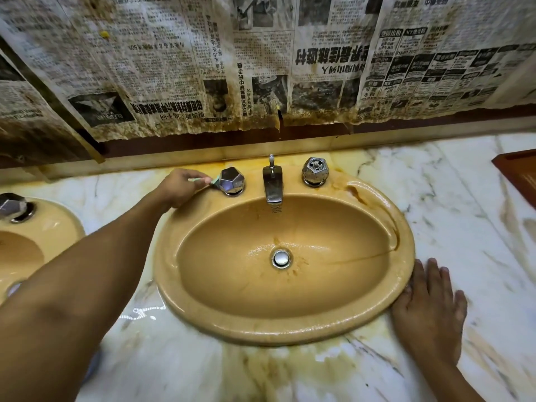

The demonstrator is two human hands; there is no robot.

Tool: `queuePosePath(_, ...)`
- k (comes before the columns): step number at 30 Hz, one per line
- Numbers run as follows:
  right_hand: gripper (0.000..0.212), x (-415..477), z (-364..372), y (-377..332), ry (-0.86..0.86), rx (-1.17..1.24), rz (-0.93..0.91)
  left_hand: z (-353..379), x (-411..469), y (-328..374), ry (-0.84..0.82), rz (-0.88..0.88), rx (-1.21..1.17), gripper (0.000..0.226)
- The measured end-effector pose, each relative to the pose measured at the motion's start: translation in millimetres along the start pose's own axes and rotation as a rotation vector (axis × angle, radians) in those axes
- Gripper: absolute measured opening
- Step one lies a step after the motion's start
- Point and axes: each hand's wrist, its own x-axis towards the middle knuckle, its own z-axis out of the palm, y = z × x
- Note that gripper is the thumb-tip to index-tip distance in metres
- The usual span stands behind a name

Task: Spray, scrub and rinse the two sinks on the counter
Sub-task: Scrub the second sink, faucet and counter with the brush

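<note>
Two sinks [285, 329] [62, 224], three knobs [232, 181] [314, 171] [11, 206], one spout [272, 185], one brush [200, 179], two hands [179, 188] [429, 303]

Stained newspaper [174, 53] covering the wall, dark brown strip [203, 140] beneath, veined white marble counter [464, 198]

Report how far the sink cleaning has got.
Done: the oval sink looks wet. In hand: the left hand holds a small brush against its left tap knob; right hand flat on the counter. Left: brown rim stains, rinsing, perhaps the second sink.
</note>
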Motion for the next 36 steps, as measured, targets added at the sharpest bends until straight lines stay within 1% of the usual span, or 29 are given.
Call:
queuePosePath(4,0.068,-1,1,1,0.006,0.015,-0.003,-11,15,11,-0.070,-0.016,0.127,0.023)
queuePosePath(7,0.068,0,1,1,0.005,0.019,-0.002,-25,3,-5,-0.094,0.051,0.251,0.023)
queuePosePath(8,0.068,0,1,0,0.009,0.015,-0.005,-29,-2,-14,-0.062,0.089,0.277,0.023)
queuePosePath(9,0.067,0,1,0,0.013,0.010,-0.009,-31,-9,-21,0.021,0.129,0.282,0.023)
queuePosePath(11,0.067,0,1,0,0.010,0.001,-0.012,-33,-22,-24,0.243,0.183,0.229,0.024)
queuePosePath(12,0.067,1,1,0,0.003,-0.003,-0.012,-31,-27,-20,0.301,0.225,0.231,0.025)
queuePosePath(13,0.067,0,1,0,-0.003,-0.005,-0.012,-25,-31,-12,0.307,0.277,0.286,0.026)
queuePosePath(16,0.067,0,0,1,-0.005,-0.009,-0.013,-5,-40,16,0.273,0.436,0.616,0.030)
queuePosePath(18,0.067,0,1,1,0.000,-0.002,-0.012,-2,-41,29,0.315,0.433,0.749,0.033)
queuePosePath(20,0.066,0,1,1,0.005,-0.001,-0.013,-3,-39,35,0.354,0.387,0.791,0.035)
queuePosePath(24,0.066,0,0,1,0.021,-0.008,-0.022,4,-47,40,0.296,0.458,0.874,0.032)
queuePosePath(27,0.066,0,0,1,0.015,0.002,-0.020,-2,-56,38,0.347,0.455,0.859,0.034)
queuePosePath(28,0.066,0,0,2,0.015,0.005,-0.019,-2,-61,36,0.365,0.474,0.865,0.034)
queuePosePath(29,0.066,0,1,1,0.021,0.007,-0.020,2,-68,32,0.369,0.530,0.899,0.033)
queuePosePath(31,0.065,0,1,1,0.038,0.007,-0.028,19,-84,22,0.293,0.656,1.014,0.029)
queuePosePath(32,0.065,0,1,1,0.042,0.008,-0.030,28,-92,19,0.247,0.670,1.056,0.028)
queuePosePath(33,0.065,0,1,1,0.041,0.008,-0.030,33,-96,15,0.224,0.640,1.070,0.028)
queuePosePath(36,0.066,-1,1,1,0.030,0.006,-0.027,38,-90,13,0.282,0.495,1.035,0.029)
